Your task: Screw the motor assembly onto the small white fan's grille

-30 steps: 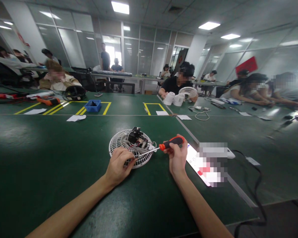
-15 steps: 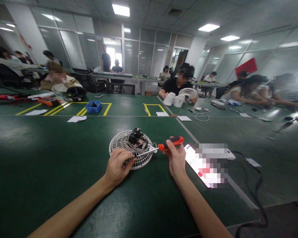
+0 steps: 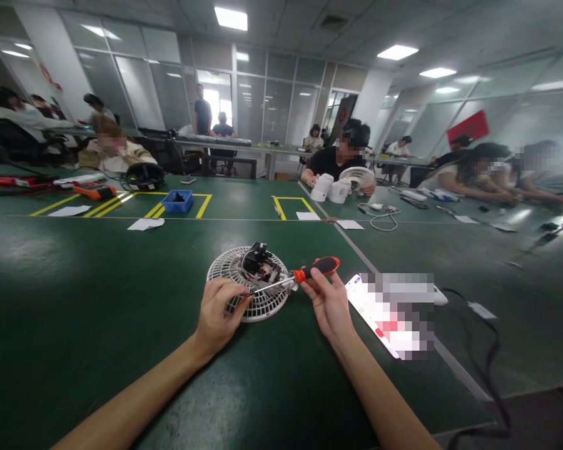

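Note:
My right hand (image 3: 327, 299) grips a screwdriver (image 3: 316, 270) by its red and black handle, with the thin shaft aimed left. At the shaft's tip, my left hand (image 3: 222, 310) has thumb and fingers pinched together; what lies between them is too small to make out. Below the shaft a white round fan grille (image 3: 263, 309) rests on the green table, partly covered by my left hand. On the grille sits a black motor unit (image 3: 258, 257) with wires and small white parts around it.
A lit phone (image 3: 370, 312), partly blurred out, lies right of my right hand, with a black cable (image 3: 495, 356) beyond. Further back are a blue bin (image 3: 177, 200), paper slips (image 3: 145, 224) and a white cord (image 3: 380, 215). Across the table a person (image 3: 326, 159) handles white fan parts.
The screwdriver and my right hand have shifted slightly left, and the fingers have moved on the handle. My left hand has moved a little left and stays pinched at the tip.

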A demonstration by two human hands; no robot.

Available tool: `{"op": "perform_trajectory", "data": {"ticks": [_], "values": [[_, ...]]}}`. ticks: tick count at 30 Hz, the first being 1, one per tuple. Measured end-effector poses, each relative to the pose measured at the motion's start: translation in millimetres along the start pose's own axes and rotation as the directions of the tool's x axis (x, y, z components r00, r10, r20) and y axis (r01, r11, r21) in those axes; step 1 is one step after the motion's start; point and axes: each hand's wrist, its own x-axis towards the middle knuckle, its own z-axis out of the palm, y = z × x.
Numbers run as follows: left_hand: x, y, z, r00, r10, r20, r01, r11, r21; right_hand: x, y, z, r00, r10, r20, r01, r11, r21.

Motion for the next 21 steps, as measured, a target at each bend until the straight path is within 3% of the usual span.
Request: {"op": "perform_trajectory", "data": {"ticks": [13, 17, 21], "values": [[3, 7, 0.2, 0.989, 0.116, 0.092, -0.109, 0.991, -0.075, 1, -4, 1, 0.996, 0.037, -0.087, -0.036, 0.999, 0.014], [1, 3, -0.7, 0.990, 0.064, 0.123, -0.060, 0.997, -0.039, 4, -6, -2, 0.992, -0.004, -0.123, 0.007, 1.000, 0.025], [0, -5, -0.4, 0.984, -0.092, 0.152, 0.085, 0.995, 0.052, 10, -6, -5, 0.969, -0.047, -0.244, 0.068, 0.995, 0.077]]}}
